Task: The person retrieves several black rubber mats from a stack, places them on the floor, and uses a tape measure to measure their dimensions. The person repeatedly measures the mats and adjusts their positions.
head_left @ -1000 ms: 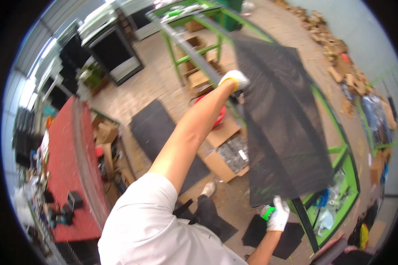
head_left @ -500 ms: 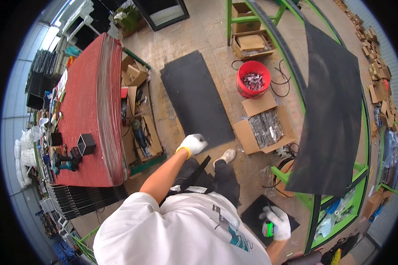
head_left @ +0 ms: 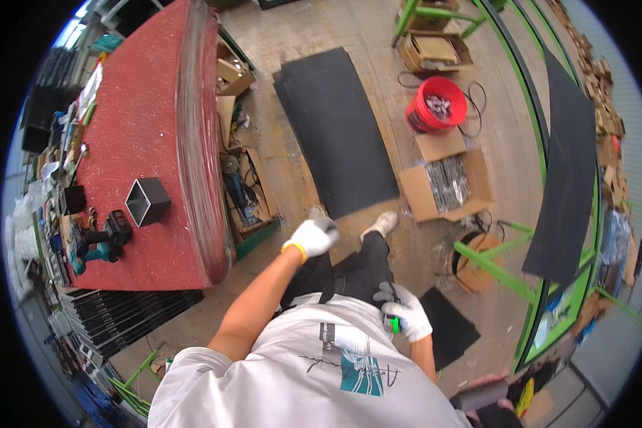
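Observation:
My left hand (head_left: 312,238), in a white glove with a yellow cuff, hangs in front of my left leg. Its fingers are curled and slightly smeared; anything inside them is hidden. By my right thigh, my gloved right hand (head_left: 408,314) is closed around a small green and black tape measure (head_left: 392,324). A thin dark stick-like thing (head_left: 394,291) also pokes out past those fingers. Long black sheets (head_left: 339,132) lie stacked on the floor ahead of my feet. Smaller black sheets (head_left: 446,328) rest on the floor to the right of my right hand.
To the left stands a tall red-topped stack (head_left: 132,135) bearing a square black tube (head_left: 148,201) and a power drill (head_left: 103,239). A red bucket (head_left: 435,107) and an open carton (head_left: 446,187) sit right of the sheets. A green frame (head_left: 496,272) borders the right.
My right hand has moved from over the small black sheets to beside my right thigh, still with the tape measure. My left hand stays low in front of me. The whole view has shifted.

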A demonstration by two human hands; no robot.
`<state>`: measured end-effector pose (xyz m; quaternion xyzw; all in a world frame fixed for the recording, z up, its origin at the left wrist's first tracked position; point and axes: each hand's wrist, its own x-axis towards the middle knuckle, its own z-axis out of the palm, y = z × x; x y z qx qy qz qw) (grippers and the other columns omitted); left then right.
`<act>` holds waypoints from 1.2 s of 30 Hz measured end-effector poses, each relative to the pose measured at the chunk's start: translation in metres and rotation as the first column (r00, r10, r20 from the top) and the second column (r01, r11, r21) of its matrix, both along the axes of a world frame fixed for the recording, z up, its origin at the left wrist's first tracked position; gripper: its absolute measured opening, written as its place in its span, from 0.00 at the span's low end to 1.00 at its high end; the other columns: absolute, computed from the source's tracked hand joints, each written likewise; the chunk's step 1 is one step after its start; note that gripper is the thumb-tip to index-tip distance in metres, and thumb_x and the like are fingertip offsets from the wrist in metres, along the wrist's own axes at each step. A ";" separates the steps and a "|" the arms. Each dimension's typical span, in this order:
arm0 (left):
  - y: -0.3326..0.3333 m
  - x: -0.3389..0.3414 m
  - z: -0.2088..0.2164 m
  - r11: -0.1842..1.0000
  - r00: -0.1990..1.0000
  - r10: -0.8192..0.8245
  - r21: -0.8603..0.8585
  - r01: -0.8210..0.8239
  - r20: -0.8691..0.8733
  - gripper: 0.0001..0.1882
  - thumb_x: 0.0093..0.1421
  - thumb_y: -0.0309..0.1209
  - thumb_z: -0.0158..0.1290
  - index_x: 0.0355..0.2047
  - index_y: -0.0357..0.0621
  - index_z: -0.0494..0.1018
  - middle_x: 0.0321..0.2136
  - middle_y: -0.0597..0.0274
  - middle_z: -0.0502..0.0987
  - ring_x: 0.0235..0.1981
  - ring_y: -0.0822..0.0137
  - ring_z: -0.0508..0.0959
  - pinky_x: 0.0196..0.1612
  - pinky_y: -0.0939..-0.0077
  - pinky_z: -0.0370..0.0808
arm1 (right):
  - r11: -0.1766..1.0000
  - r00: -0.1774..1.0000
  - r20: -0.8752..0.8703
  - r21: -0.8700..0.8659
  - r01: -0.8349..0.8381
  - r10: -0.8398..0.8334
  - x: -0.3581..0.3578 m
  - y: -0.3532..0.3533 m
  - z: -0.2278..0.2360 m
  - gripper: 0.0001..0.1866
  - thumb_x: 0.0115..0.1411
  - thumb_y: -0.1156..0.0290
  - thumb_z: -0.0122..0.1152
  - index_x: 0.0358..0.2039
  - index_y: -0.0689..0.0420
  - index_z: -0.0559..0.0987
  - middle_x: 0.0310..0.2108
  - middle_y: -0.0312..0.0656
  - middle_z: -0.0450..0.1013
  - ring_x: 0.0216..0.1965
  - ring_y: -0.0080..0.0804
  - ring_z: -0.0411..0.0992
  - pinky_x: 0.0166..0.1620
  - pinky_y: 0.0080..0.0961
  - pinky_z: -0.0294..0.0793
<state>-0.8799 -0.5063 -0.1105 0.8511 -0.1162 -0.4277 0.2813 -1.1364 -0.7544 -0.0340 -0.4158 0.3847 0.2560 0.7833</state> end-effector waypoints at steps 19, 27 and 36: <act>-0.008 -0.065 0.032 0.835 0.857 -0.423 -0.493 0.243 -0.294 0.20 0.71 0.41 0.62 0.53 0.38 0.82 0.46 0.49 0.86 0.49 0.59 0.85 0.57 0.67 0.78 | 0.823 0.875 0.137 -0.431 -0.369 0.464 0.067 0.063 -0.046 0.65 0.50 0.49 0.86 0.77 0.67 0.58 0.67 0.63 0.73 0.64 0.52 0.75 0.65 0.38 0.74; -0.018 -0.068 -0.010 0.816 0.793 -0.504 -0.488 0.308 -0.343 0.18 0.66 0.41 0.67 0.46 0.39 0.80 0.37 0.55 0.83 0.41 0.65 0.82 0.48 0.68 0.78 | 0.929 0.976 -0.005 -0.307 -0.207 0.216 0.040 0.079 -0.090 0.51 0.55 0.51 0.84 0.69 0.71 0.71 0.56 0.58 0.81 0.56 0.43 0.81 0.57 0.34 0.79; 0.046 0.219 -0.100 0.846 0.911 0.404 -0.345 -0.407 -0.085 0.11 0.71 0.35 0.55 0.39 0.40 0.80 0.31 0.60 0.82 0.33 0.66 0.82 0.41 0.65 0.81 | 0.983 0.973 -0.229 -0.170 -0.076 0.035 -0.100 0.000 -0.138 0.16 0.57 0.61 0.80 0.28 0.63 0.87 0.17 0.38 0.74 0.16 0.24 0.71 0.21 0.25 0.67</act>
